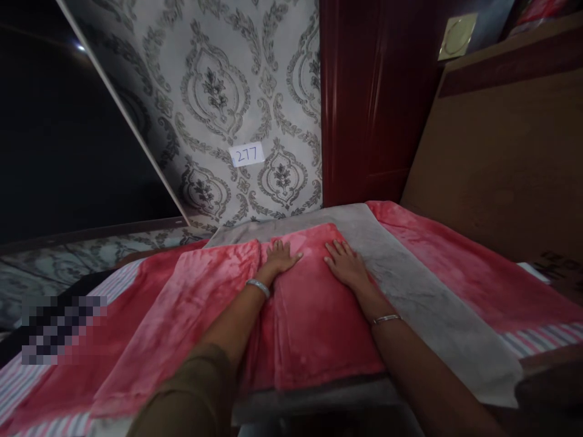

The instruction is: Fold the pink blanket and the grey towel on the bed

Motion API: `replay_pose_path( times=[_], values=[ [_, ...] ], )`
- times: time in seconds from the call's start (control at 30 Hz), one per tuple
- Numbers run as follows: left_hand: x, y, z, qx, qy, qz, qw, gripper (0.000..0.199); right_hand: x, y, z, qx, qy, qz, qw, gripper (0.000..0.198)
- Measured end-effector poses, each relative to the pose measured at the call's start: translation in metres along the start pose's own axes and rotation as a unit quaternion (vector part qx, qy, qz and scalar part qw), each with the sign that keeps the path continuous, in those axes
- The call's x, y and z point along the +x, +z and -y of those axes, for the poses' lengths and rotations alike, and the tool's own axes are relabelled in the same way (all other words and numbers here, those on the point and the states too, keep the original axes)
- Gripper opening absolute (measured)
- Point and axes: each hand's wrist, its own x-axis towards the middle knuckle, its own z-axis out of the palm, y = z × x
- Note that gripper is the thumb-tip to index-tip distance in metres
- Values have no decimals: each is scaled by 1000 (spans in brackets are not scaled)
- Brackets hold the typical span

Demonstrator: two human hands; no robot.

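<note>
Both palms press down on pink plush trousers [319, 321] laid flat, their one leg folded over toward the middle. My left hand [279, 257] rests with fingers spread at the upper left edge of the folded part. Across from it, my right hand [346, 262] lies flat near the upper right edge, fingers apart. The other pink part [182, 309] stretches out to the left. Beneath lies a grey cloth [410, 291], and under that a pink-red blanket [455, 267] with striped edges shows on both sides.
A patterned wall [218, 91] with a paper label [246, 154] stands behind. On the left is a large dark screen [68, 139]. A dark red panel [364, 109] and a big cardboard box [505, 152] stand at the right.
</note>
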Motion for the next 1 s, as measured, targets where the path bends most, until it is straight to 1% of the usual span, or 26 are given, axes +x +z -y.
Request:
replay_pose_path(
  times=[0.1, 0.13, 0.17, 0.2, 0.23, 0.3, 0.33, 0.4, 0.47, 0.57, 0.63, 0.7, 0.8, 0.9, 1.0],
  values=[
    [-24, -5, -4, 7, -14, 6, 1000, 88, 1, 3, -2, 9, 1, -2, 1000, 57],
    [-34, -4, -8, 11, -9, -6, 1000, 88, 1, 4, -3, 11, 2, -3, 1000, 57],
    [-47, -1, -12, 16, 14, -26, 999, 89, 1, 5, -4, 13, 1, -4, 1000, 58],
    [-60, 4, -17, 20, 57, -46, 997, 88, 1, 6, -5, 14, 1, -6, 1000, 58],
    [-74, 11, -21, 23, 112, -59, 992, 88, 1, 6, -6, 16, 1, -7, 1000, 58],
    [-100, 27, -26, 21, 213, -58, 975, 86, 1, 6, -7, 16, 1, -9, 1000, 59],
    [-112, 35, -26, 18, 235, -46, 971, 86, 1, 5, -8, 15, 1, -9, 1000, 59],
    [-128, 46, -22, 15, 226, -34, 973, 87, -1, 3, -8, 13, 0, -8, 1000, 59],
    [-136, 51, -14, 13, 204, -38, 978, 90, -3, 1, -7, 12, -2, -9, 1000, 59],
    [-141, 47, -4, 6, 193, -23, 981, 94, -7, -3, -6, 15, -1, -3, 1000, 58],
    [-146, 40, -3, 8, 180, -4, 984, 95, -9, -4, -6, 19, -1, 1, 1000, 58],
    [-154, 32, -7, 17, 160, 8, 987, 93, -9, -5, -5, 21, -2, 4, 1000, 59],
    [-170, 21, -23, 26, 142, -1, 990, 85, -5, -11, -3, 15, -1, 28, 999, 59],
    [-185, 20, -43, 8, 180, -22, 983, 78, -4, -20, -1, 7, 7, 57, 998, 59],
    [-195, 31, -55, -17, 223, -38, 974, 79, -22, -24, -1, -3, -8, 67, 998, 60]
  ],
)
